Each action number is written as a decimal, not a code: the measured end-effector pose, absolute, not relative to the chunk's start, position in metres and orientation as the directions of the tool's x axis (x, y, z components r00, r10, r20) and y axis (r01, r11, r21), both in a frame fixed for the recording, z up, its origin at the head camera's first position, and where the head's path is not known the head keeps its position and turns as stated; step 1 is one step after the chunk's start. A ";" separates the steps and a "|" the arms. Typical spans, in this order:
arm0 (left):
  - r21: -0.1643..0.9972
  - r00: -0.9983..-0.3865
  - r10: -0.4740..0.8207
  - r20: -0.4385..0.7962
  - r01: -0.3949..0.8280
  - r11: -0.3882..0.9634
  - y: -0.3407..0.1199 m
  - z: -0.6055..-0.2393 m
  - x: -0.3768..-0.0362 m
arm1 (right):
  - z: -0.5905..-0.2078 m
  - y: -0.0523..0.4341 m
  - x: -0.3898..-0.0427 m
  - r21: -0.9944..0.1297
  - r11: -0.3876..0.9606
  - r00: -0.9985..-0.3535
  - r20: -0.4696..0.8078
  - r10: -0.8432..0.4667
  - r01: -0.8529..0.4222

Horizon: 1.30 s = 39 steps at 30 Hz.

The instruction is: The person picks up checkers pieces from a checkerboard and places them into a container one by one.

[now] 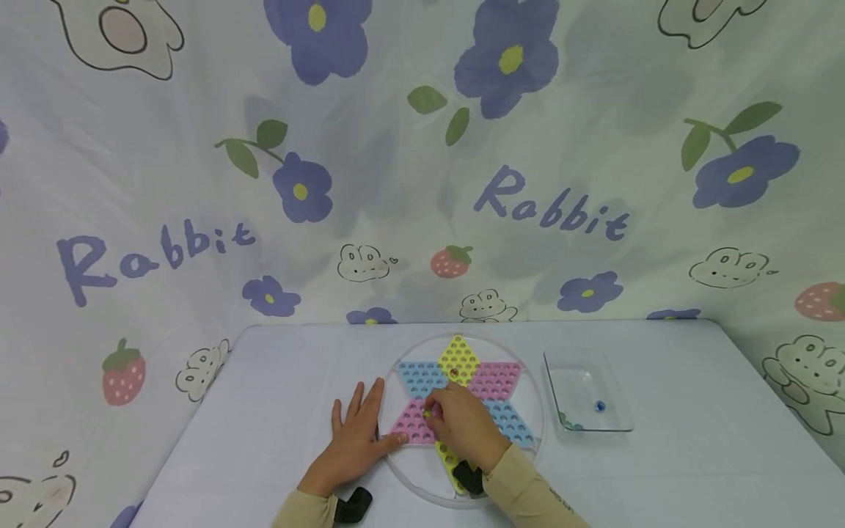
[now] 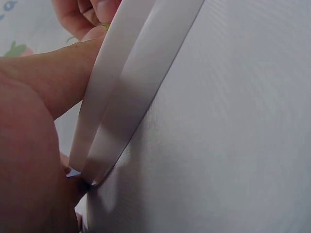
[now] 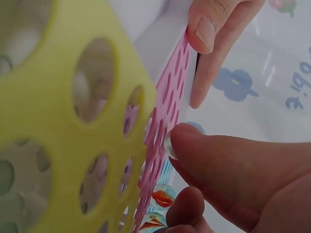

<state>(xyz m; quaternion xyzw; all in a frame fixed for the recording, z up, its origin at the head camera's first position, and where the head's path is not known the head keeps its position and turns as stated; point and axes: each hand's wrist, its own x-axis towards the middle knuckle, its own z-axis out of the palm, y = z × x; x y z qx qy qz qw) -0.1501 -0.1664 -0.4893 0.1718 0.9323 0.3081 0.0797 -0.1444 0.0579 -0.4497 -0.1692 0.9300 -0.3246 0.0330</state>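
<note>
A round Chinese checkers board [image 1: 508, 374] with a coloured, holed star lies on the white table. Over its middle my right hand [image 1: 467, 425] pinches a clear glass marble [image 3: 168, 146] near the pink holes, its thumb [image 3: 214, 155] against it. Beside the curled fingers, an orange-swirled marble [image 3: 164, 195] sits on the board, with another below it. My left hand [image 1: 355, 444] rests at the board's left side, fingers spread and thumb on the edge. In the left wrist view that thumb crosses the white rim [image 2: 126, 77].
Right of the board stands a clear plastic tray [image 1: 620, 428] holding a blue marble [image 1: 600, 405] and a few greenish marbles [image 1: 576, 427] in its near left corner. A printed cloth [image 1: 396, 183] hangs behind the table. Black wrist devices [image 1: 355, 506] are strapped at both wrists.
</note>
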 end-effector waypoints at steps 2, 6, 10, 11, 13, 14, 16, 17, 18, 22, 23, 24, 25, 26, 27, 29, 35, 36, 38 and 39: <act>0.605 -0.929 0.367 -0.048 0.265 0.751 -0.166 -0.489 -0.150 | -0.449 0.058 -0.144 -0.620 0.730 -0.942 0.045 -0.331 -0.286; 0.601 -0.932 0.359 -0.058 0.254 0.757 -0.166 -0.489 -0.149 | -0.447 0.059 -0.142 -0.627 0.725 -0.944 0.052 -0.326 -0.285; 0.594 -0.933 0.355 -0.060 0.252 0.764 -0.165 -0.489 -0.149 | -0.446 0.061 -0.139 -0.623 0.726 -0.946 0.073 -0.317 -0.291; 0.594 -0.933 0.355 -0.061 0.252 0.764 -0.165 -0.489 -0.149 | -0.445 0.061 -0.138 -0.621 0.727 -0.946 0.077 -0.314 -0.292; 0.598 -0.933 0.356 -0.061 0.252 0.761 -0.165 -0.488 -0.149 | -0.445 0.062 -0.137 -0.618 0.728 -0.947 0.087 -0.311 -0.296; 0.600 -0.932 0.357 -0.060 0.252 0.759 -0.165 -0.488 -0.149 | -0.444 0.063 -0.137 -0.617 0.729 -0.946 0.091 -0.311 -0.298; 0.606 -0.932 0.357 -0.059 0.251 0.755 -0.165 -0.488 -0.149 | -0.444 0.064 -0.136 -0.613 0.732 -0.948 0.096 -0.305 -0.298; 0.609 -0.932 0.358 -0.060 0.250 0.753 -0.165 -0.487 -0.149 | -0.443 0.065 -0.135 -0.612 0.733 -0.948 0.101 -0.301 -0.298; 0.613 -0.932 0.358 -0.058 0.250 0.750 -0.165 -0.487 -0.148 | -0.443 0.066 -0.135 -0.610 0.734 -0.948 0.108 -0.298 -0.300; 0.619 -0.931 0.360 -0.057 0.250 0.744 -0.165 -0.487 -0.148 | -0.442 0.071 -0.134 -0.608 0.734 -0.950 0.125 -0.287 -0.302; 0.619 -0.931 0.361 -0.056 0.251 0.744 -0.165 -0.487 -0.148 | -0.441 0.072 -0.133 -0.611 0.732 -0.950 0.129 -0.286 -0.303; 0.619 -0.931 0.361 -0.054 0.252 0.744 -0.165 -0.487 -0.148 | -0.441 0.073 -0.133 -0.614 0.730 -0.950 0.131 -0.283 -0.302; 0.619 -0.931 0.362 -0.054 0.253 0.744 -0.165 -0.487 -0.148 | -0.441 0.074 -0.132 -0.616 0.728 -0.951 0.130 -0.281 -0.300; 0.618 -0.931 0.362 -0.053 0.254 0.744 -0.165 -0.487 -0.148 | -0.440 0.074 -0.132 -0.619 0.725 -0.951 0.135 -0.280 -0.301; 0.616 -0.931 0.362 -0.052 0.256 0.745 -0.166 -0.487 -0.148 | -0.439 0.075 -0.131 -0.621 0.725 -0.951 0.133 -0.278 -0.299; 0.615 -0.931 0.363 -0.048 0.259 0.745 -0.166 -0.488 -0.148 | -0.438 0.077 -0.131 -0.624 0.725 -0.954 0.130 -0.271 -0.291; 0.618 -0.930 0.363 -0.051 0.256 0.744 -0.166 -0.488 -0.149 | -0.436 0.083 -0.128 -0.625 0.729 -0.959 0.141 -0.247 -0.280; 0.620 -0.930 0.363 -0.053 0.255 0.742 -0.166 -0.488 -0.149 | -0.436 0.084 -0.128 -0.620 0.730 -0.957 0.157 -0.243 -0.287; 0.623 -0.930 0.363 -0.057 0.251 0.741 -0.166 -0.487 -0.149 | -0.435 0.087 -0.127 -0.609 0.733 -0.953 0.188 -0.237 -0.302; 0.621 -0.930 0.363 -0.059 0.250 0.743 -0.166 -0.488 -0.149 | -0.435 0.088 -0.127 -0.606 0.733 -0.951 0.200 -0.234 -0.308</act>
